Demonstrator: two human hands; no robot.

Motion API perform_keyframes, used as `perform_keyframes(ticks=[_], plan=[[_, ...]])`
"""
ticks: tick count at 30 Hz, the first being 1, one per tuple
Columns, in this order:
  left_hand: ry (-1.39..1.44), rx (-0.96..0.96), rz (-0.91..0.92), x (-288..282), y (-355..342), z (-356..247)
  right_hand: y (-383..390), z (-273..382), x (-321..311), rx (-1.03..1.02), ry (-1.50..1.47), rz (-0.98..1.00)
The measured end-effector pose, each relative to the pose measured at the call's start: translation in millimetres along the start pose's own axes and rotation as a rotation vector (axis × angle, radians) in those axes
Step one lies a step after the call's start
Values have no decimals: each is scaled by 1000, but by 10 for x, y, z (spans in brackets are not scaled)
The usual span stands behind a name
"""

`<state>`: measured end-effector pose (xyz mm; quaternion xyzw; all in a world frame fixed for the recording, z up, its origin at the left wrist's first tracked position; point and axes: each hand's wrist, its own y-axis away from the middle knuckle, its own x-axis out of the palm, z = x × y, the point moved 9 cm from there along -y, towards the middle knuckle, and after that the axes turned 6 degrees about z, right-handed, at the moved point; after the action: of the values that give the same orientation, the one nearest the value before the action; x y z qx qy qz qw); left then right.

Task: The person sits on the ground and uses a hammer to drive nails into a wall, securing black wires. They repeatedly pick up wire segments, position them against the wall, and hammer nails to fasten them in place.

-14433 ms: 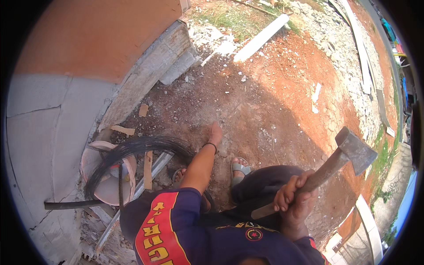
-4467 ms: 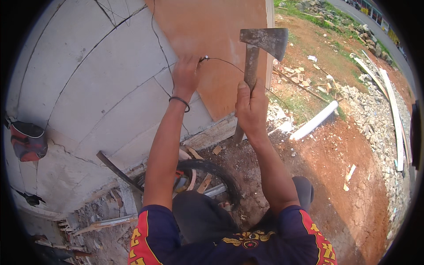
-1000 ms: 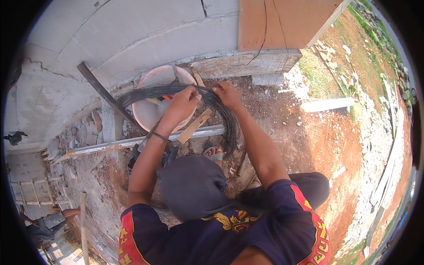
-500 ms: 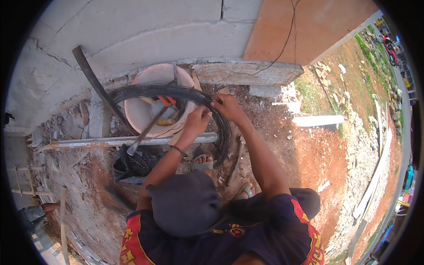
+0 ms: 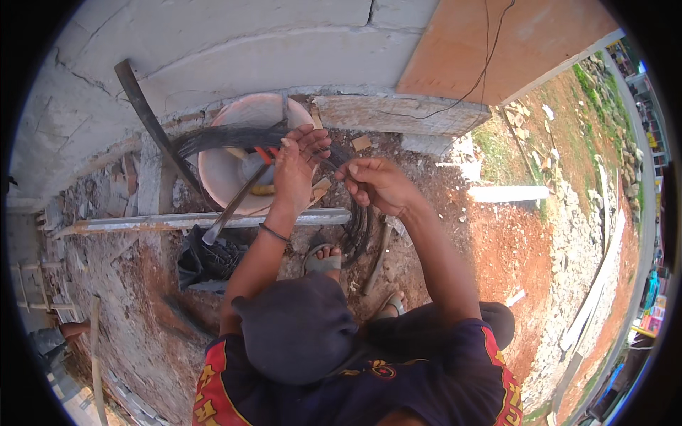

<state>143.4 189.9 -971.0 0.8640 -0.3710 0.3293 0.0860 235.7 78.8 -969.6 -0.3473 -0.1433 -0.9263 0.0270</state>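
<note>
A loose coil of thin black wire (image 5: 231,136) lies over a pink basin (image 5: 211,186) and curves down toward my feet. My left hand (image 5: 297,167) is lifted above the coil's near side, fingers stretched and apart, palm showing. Close on its right, my right hand (image 5: 375,183) has thumb and forefinger pinched at the coil's edge, on wire too thin to make out clearly. Inside the basin are a red-handled tool (image 5: 266,154), partly covered by wire, and a yellow handle (image 5: 262,189). A long metal bar (image 5: 234,207) leans out over the basin's rim.
A metal-edged beam (image 5: 170,224) runs in front of the basin. A dark bag (image 5: 202,261) and a hammer (image 5: 378,261) lie near my feet. Behind stand a grey wall (image 5: 234,57) and an orange board (image 5: 490,50). Another person's arm (image 5: 73,329) shows at far left.
My left hand has come off the wire, risen up and left, and spread its fingers. My right hand has shifted slightly right and down, still pinching.
</note>
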Motion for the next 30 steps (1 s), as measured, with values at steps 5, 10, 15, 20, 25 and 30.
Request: perform_keyframes(ticks=[5, 10, 15, 20, 25, 30], plan=[[-392, -151, -196, -298, -2, 146, -116, 230, -411, -241, 846, -471], [-1053, -125, -207, -323, 62, 274, -460, 244, -691, -455, 1397, -704], [-1658, 239, -28, 26, 187, 131, -587, 121, -847, -490, 1433, -638], [-1842, 389, 19, 172, 259, 137, -658, 52, -874, -433, 1316, -506], [-1948, 346, 65, 125, 231, 187, -656, 89, -825, -455, 1474, -554], [-1966, 387, 127, 163, 198, 146, -513, 275, -694, -398, 1291, -475]])
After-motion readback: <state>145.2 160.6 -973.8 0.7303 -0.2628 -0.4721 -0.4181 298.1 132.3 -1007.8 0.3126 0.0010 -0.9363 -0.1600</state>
